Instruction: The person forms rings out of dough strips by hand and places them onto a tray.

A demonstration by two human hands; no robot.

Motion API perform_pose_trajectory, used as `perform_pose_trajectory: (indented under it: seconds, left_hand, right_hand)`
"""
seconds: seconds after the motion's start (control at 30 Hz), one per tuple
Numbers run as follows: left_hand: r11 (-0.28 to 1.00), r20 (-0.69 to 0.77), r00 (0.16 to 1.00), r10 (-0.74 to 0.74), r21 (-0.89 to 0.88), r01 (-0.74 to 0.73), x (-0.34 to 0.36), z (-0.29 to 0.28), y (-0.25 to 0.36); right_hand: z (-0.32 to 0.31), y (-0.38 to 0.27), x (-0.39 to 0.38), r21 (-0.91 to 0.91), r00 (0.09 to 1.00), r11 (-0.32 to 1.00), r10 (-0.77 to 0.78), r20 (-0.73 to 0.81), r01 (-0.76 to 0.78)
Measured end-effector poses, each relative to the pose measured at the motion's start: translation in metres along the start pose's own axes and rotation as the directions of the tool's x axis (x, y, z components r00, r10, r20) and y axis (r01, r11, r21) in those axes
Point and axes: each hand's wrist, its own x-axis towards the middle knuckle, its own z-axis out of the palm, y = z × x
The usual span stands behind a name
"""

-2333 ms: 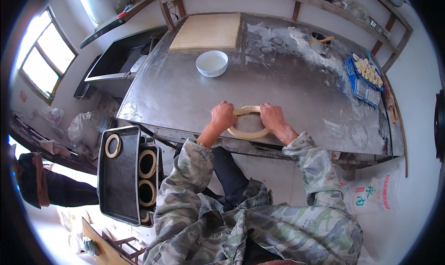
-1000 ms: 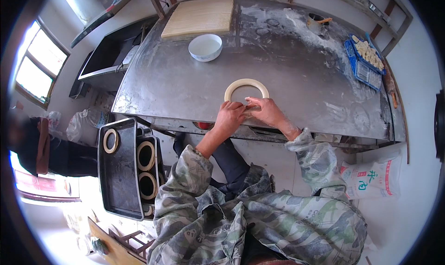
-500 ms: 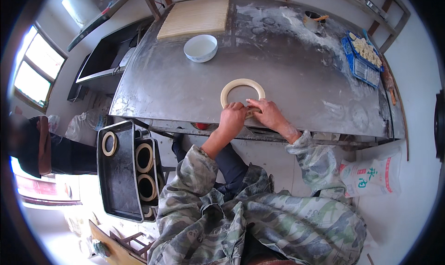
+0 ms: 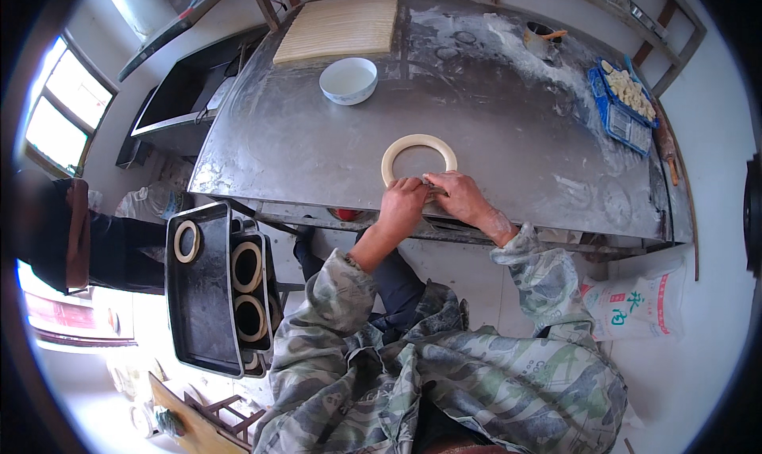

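Note:
A pale ring of dough [image 4: 419, 140] lies on the metal worktable [image 4: 492, 136] close to its front edge. Both hands meet at the near side of the ring. My left hand [image 4: 403, 205] has its fingers bent down onto the dough there. My right hand [image 4: 462, 197] pinches the same stretch from the other side, thumb and fingers together. The fingers cover the part of the ring between them, so the join underneath is hidden. A white bowl [image 4: 348, 81] stands on the table beyond the ring, to its left.
Rolled strips of dough [image 4: 337, 29] lie at the far left of the table. At the right are a blue scale [image 4: 627, 122] bearing dough pieces, a rolling pin [image 4: 665, 143] and a metal cup [image 4: 541, 38]. Trays [image 4: 202, 311] with dough rings stand left; another person [image 4: 119, 252] is beyond.
Both hands stay at the near side of the ring, the fingers shifting slightly closer together. The whole view has moved a little; the other person has shifted slightly.

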Motion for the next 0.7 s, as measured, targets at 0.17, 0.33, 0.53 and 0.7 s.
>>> perform_pose_trajectory:
  seconds: [0.17, 0.33, 0.53, 0.7]
  left_hand:
    - [0.992, -0.028, 0.993, 0.117, 0.044, -0.116, -0.009, -0.018, -0.019]
    - [0.988, 0.016, 0.988, 0.152, 0.026, -0.153, -0.009, -0.022, -0.028]
    - [0.98, 0.074, 0.978, 0.193, 0.024, -0.195, -0.008, -0.043, -0.036]
    - [0.982, 0.1, 0.978, 0.185, 0.026, -0.188, -0.009, -0.048, -0.04]
  right_hand:
    - [0.004, -0.009, 0.008, -0.108, 0.998, 0.993, -0.035, 0.055, 0.04]
    - [0.02, -0.004, 0.008, -0.123, 0.997, 0.99, -0.078, -0.021, 0.075]
    - [0.02, -0.011, 0.007, -0.131, 0.997, 0.988, -0.081, -0.005, 0.079]
    - [0.019, -0.022, 0.01, -0.115, 0.996, 0.989, -0.092, 0.0, 0.092]
